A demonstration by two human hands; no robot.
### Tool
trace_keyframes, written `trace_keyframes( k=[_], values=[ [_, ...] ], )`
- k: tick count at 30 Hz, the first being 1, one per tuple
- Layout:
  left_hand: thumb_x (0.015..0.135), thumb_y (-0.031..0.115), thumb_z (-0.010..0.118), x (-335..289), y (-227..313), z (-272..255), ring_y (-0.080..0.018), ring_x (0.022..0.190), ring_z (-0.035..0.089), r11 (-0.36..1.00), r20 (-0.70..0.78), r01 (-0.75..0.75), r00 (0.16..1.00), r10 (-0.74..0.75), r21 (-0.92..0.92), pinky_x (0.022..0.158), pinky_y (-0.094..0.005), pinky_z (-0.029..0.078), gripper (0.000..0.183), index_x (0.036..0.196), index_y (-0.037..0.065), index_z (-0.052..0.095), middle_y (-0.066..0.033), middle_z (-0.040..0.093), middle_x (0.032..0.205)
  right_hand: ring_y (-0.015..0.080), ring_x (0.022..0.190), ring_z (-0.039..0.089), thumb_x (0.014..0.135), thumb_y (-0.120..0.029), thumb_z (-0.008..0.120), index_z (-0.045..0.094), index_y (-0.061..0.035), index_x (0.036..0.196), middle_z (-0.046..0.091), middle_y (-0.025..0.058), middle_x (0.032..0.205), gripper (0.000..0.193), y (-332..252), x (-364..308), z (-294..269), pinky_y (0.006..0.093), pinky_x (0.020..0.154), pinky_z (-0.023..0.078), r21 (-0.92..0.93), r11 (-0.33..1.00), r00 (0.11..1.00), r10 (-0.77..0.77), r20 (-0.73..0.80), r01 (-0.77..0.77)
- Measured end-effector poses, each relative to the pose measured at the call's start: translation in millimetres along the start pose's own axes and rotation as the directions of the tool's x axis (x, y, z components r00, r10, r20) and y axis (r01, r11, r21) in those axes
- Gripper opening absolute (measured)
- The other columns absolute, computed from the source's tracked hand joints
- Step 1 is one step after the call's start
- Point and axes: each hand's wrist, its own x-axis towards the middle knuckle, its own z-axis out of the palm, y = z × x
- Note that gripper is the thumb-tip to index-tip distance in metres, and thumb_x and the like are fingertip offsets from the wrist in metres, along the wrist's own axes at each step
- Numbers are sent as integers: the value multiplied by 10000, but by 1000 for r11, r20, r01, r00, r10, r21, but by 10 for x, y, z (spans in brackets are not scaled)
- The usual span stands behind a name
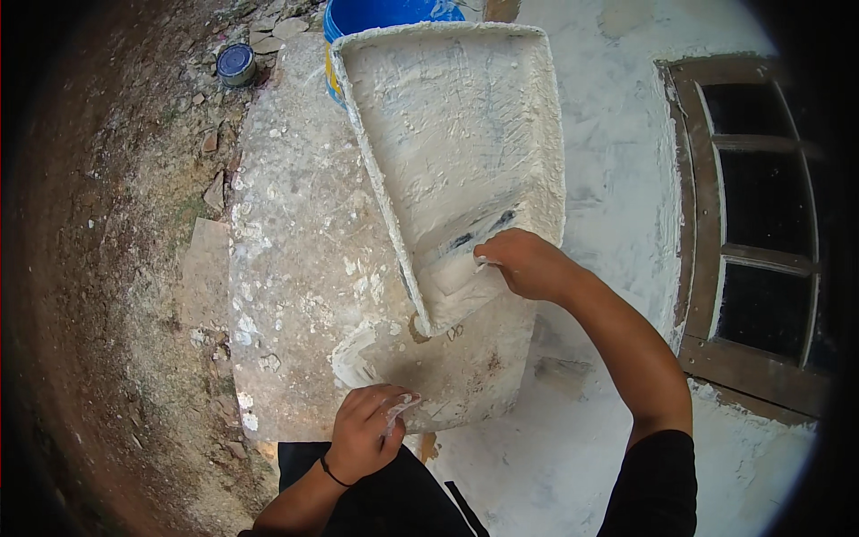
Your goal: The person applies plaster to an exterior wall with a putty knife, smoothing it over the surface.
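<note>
speckled board (295, 224), tray (438, 116) beneath right hand (534, 266)

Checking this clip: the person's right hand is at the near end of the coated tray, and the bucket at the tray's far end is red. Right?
Not quite: the head view shows a mostly blue bucket. The right hand is at the near end of the coated tray.
</note>
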Motion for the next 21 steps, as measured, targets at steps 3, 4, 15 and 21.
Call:
trace_keyframes(
  k=[3,4,15,21],
  values=[
    [717,-1,557,15,-2,0,-278,920,619,1000,-17,-1,1000,2,22,805,-361,464,325,1025,48,651,-96,647,1018,362,877,578,771,72,566,610,-31,1019,617,171,871,272,-39,112,-80,425,784,464,-10,1000,998,14,64,-14],
    [702,-20,566,20,-2,3,-268,913,622,1000,-24,1,1000,-1,30,809,-357,463,340,1025,48,649,-92,647,1020,366,884,581,772,76,560,611,-27,1036,618,179,876,289,-62,153,-111,424,788,466,-26,999,992,45,119,-42],
    [760,30,547,-10,-14,119,-285,919,619,1000,-9,30,1000,-30,1,795,-360,469,280,1019,39,651,-107,647,1016,369,963,603,794,68,543,588,-38,1191,636,213,1000,413,-25,313,-466,414,814,482,-61,986,956,168,240,-158],
    [775,30,543,33,16,167,-287,917,624,999,3,31,999,-32,19,796,-357,471,252,1000,35,657,-111,654,1009,323,924,623,844,22,564,573,-20,1192,645,219,963,350,-35,120,-675,383,806,478,164,942,954,276,119,-293]
  ],
)
